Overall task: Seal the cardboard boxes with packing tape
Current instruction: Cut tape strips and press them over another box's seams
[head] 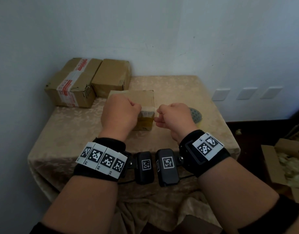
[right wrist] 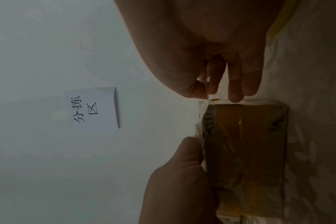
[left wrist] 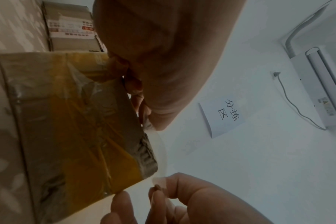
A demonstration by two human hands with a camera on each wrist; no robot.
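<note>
- Small cardboard box [head: 140,105] sits mid-table [head: 187,92], its front glossy with yellowish tape, edges worn
- Clear tape strip [head: 149,109] spans its top front edge
- Left hand [head: 120,114] pinches one end, fingers curled
- Right hand [head: 172,118] pinches the other end

Matt cardboard box [head: 142,98], glossy clear tape [head: 148,109], patterned cloth [head: 179,92]

1. The tape roll [head: 196,115] lies mostly hidden behind the right hand [head: 174,119].
2. The left hand [head: 119,114] covers the near-left part of the small box [head: 142,98].
3. The open carton [head: 284,168] is cut off by the head view's right edge.
4. Print on the taped box [head: 72,85] is too small to read.
</note>
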